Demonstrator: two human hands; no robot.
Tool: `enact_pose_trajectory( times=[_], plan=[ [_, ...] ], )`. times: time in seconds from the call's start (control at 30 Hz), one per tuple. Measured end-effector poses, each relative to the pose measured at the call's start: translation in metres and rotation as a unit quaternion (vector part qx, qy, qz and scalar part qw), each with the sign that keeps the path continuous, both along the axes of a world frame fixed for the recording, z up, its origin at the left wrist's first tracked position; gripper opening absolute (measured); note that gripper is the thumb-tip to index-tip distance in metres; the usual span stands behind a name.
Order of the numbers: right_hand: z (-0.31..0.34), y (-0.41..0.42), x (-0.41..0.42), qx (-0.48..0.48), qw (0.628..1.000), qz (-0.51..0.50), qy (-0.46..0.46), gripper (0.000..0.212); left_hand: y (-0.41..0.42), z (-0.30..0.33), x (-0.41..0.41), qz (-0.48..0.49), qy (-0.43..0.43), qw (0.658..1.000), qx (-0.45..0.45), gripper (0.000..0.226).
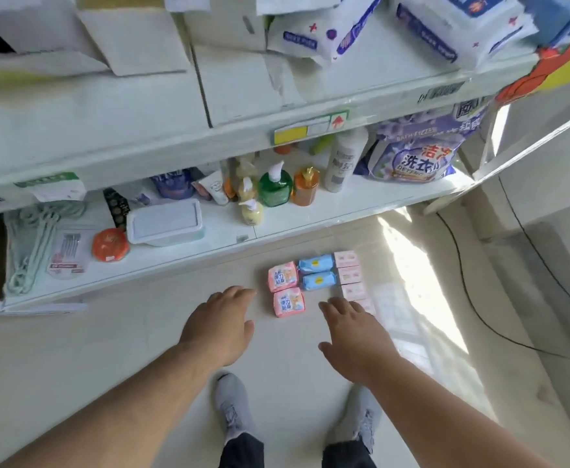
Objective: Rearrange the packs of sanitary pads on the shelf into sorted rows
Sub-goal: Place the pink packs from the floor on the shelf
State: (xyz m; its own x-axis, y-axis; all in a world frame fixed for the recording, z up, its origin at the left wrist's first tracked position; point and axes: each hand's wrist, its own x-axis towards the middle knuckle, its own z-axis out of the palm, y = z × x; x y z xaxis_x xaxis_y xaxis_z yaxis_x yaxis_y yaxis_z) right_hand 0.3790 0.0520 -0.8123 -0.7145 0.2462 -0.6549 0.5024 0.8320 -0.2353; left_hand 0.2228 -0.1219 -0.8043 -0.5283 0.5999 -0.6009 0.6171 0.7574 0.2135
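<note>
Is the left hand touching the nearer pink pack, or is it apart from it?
Apart. In the head view, bare surface shows between the fingertips of the left hand and the nearer pink pack; the fingers are spread and hold nothing.

Both bare forearms reach forward and down from the bottom corners of the view. The left hand is palm-down, fingers relaxed and slightly bent, holding nothing. The right hand is likewise palm-down, fingers extended and spread a little, thumb out to the side, empty.
</note>
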Motion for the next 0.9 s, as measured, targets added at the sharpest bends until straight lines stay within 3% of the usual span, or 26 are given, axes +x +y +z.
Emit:
enact_pose_trajectory(
  times=[0.3, 0.5, 0.67, 0.9],
  plan=[
    [-0.255, 0.019, -0.019, 0.009, 0.999, 0.046, -0.008, 0.068, 0.02, -0.245, -0.025, 0.013, 0.016, 1.0, -0.014, 0.059],
    [-0.384, 0.013, -0.039, 0.034, 0.992, 0.121, 0.013, 0.07, 0.034, -0.366, -0.043, -0.017, 0.02, 1.0, -0.008, 0.062],
    [-0.442, 0.01, -0.04, 0.081, 0.984, 0.156, 0.036, 0.066, 0.041, -0.423, -0.052, -0.028, 0.015, 1.0, 0.004, 0.067],
    [-0.463, 0.013, -0.013, 0.091, 0.986, 0.124, 0.068, 0.06, 0.05, -0.447, -0.056, -0.034, 0.015, 0.999, 0.018, 0.07]
  ],
)
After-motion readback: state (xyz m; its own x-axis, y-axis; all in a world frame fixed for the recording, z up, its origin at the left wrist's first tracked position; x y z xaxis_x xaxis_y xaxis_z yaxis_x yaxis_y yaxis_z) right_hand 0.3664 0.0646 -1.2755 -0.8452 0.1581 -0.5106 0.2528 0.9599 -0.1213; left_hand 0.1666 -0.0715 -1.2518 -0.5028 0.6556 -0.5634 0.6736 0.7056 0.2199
